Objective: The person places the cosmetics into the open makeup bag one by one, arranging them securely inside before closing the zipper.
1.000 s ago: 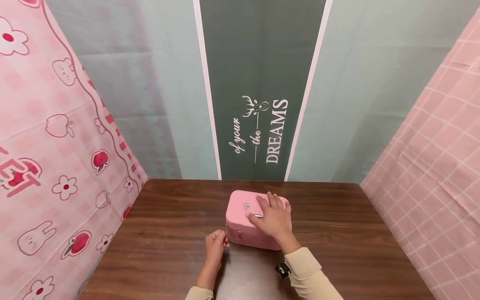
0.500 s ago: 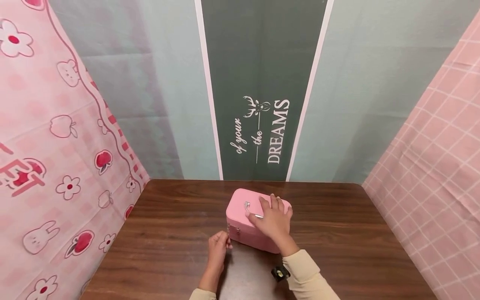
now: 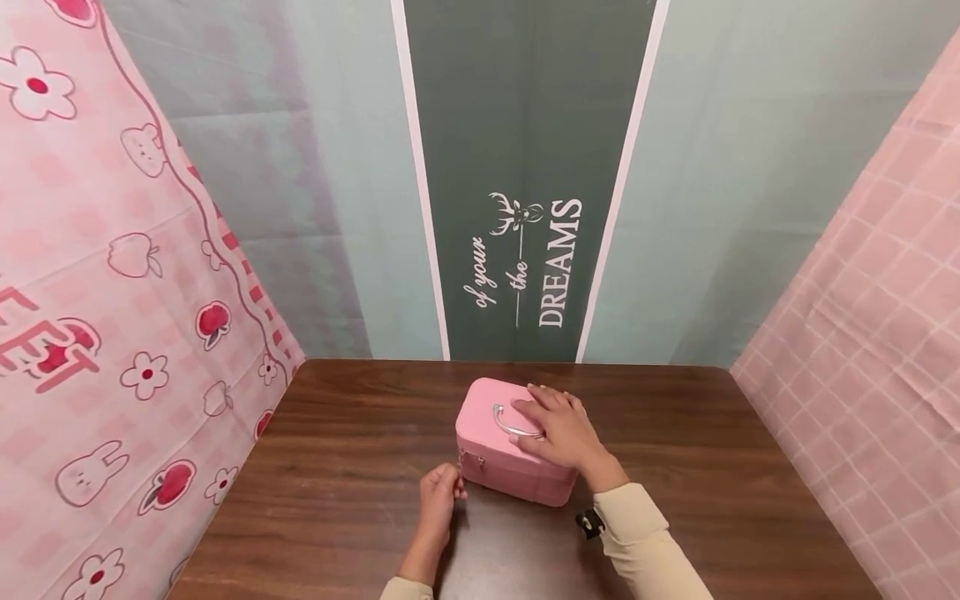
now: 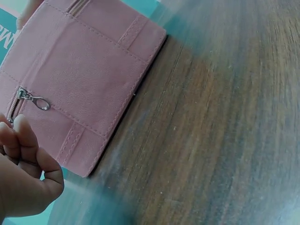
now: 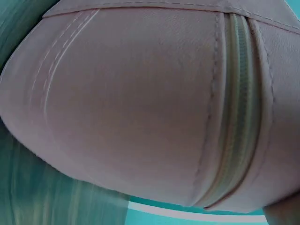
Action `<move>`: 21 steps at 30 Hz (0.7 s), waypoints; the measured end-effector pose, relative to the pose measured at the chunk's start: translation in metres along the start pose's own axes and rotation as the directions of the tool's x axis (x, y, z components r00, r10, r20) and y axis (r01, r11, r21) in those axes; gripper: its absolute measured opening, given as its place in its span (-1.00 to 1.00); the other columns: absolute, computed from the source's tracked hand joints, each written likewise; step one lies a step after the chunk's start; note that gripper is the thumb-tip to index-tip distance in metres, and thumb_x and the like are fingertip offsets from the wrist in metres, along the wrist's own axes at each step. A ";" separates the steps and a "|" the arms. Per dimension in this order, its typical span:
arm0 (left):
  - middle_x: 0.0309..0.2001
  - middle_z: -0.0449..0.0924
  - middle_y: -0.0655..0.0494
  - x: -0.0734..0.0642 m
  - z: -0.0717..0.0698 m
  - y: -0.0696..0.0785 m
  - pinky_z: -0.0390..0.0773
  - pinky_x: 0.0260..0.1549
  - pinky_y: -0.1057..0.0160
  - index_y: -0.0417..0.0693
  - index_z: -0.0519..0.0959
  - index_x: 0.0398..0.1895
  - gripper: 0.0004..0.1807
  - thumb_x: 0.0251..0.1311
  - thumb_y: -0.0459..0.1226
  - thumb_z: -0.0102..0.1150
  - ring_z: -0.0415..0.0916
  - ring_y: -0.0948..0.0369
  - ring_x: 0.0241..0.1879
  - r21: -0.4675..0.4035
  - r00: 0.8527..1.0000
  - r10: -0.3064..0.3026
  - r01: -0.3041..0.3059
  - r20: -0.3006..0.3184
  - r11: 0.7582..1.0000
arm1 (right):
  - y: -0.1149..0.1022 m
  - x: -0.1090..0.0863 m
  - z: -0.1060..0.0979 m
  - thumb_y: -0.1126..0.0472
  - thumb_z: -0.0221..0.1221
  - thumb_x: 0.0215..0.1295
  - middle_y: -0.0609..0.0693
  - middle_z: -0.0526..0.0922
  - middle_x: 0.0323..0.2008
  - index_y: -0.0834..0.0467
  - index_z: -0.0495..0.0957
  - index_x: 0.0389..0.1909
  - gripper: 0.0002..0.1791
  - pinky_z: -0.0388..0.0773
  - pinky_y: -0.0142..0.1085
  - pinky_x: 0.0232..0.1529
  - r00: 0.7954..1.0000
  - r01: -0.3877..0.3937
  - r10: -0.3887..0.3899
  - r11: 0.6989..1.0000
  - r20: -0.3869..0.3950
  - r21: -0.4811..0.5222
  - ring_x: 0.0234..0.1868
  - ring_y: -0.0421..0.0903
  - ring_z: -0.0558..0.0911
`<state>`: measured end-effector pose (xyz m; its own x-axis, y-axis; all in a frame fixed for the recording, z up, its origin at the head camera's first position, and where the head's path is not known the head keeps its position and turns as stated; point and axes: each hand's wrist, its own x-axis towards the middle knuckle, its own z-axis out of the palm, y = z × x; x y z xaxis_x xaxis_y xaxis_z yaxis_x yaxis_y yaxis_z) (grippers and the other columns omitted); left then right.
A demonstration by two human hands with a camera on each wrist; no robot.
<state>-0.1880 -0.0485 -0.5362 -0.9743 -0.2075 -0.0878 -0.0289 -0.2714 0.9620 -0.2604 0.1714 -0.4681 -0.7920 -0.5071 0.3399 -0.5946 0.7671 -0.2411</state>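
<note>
A pink zippered case [image 3: 480,412] with a silver handle [image 3: 519,432] on its lid stands upright on the table. At the case's near left corner, my left hand [image 3: 437,504] pinches a small metal zipper pull, mostly hidden by the fingertips. In the left wrist view another zipper pull [image 4: 41,103] hangs free on the case's side, just above the curled fingers. My right hand [image 3: 564,429] rests spread over the right part of the lid, thumb near the handle's end. The right wrist view is filled by the case's side, where a closed zipper [image 5: 241,93] runs along.
The brown wooden table [image 3: 345,433] extends on both sides of the case. Behind it hangs a grey-green curtain [image 3: 360,167] with lettering. Pink patterned cloths flank it left and right. A dark strap-like piece [image 3: 590,524] sits at my right wrist.
The case has turned slightly on the table. My right hand has shifted right across the lid, uncovering more of the handle. The left hand has moved slightly right, staying at the corner.
</note>
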 end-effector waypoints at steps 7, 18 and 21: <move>-0.70 0.32 0.09 0.001 0.004 0.004 0.40 -0.63 0.40 -0.55 0.30 -0.67 -0.79 0.05 -0.53 -0.12 0.29 0.30 -0.71 0.005 1.000 0.021 -0.021 0.022 1.000 | -0.008 0.001 -0.001 -0.25 0.11 0.10 0.14 0.37 0.23 -0.04 0.49 0.16 -0.38 0.14 0.16 0.11 0.996 -0.080 0.078 0.996 -0.049 -0.038 0.24 0.14 0.29; -0.70 0.31 0.07 -0.018 0.026 0.031 0.43 -0.61 0.41 -0.50 0.28 -0.73 -0.77 0.05 -0.57 -0.14 0.28 0.31 -0.69 0.041 0.997 0.078 -0.077 -0.023 0.996 | -0.047 -0.002 0.007 -0.27 0.11 0.08 0.17 0.38 0.20 0.02 0.51 0.10 -0.37 0.11 0.19 0.10 0.930 -0.349 0.337 0.935 -0.148 -0.066 0.20 0.16 0.32; -0.69 0.34 0.05 -0.016 0.023 0.030 0.45 -0.61 0.40 -0.50 0.31 -0.72 -0.78 0.05 -0.56 -0.14 0.29 0.31 -0.69 0.050 0.997 0.071 -0.070 -0.017 0.996 | -0.050 -0.003 0.008 -0.27 0.11 0.08 0.18 0.37 0.20 0.02 0.51 0.10 -0.37 0.10 0.19 0.11 0.926 -0.358 0.346 0.931 -0.153 -0.063 0.20 0.16 0.31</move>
<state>-0.1780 -0.0313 -0.5003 -0.9701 -0.2417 -0.0238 0.0280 -0.2086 0.9776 -0.2291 0.1318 -0.4643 -0.9176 -0.1439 0.3706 -0.2613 0.9208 -0.2895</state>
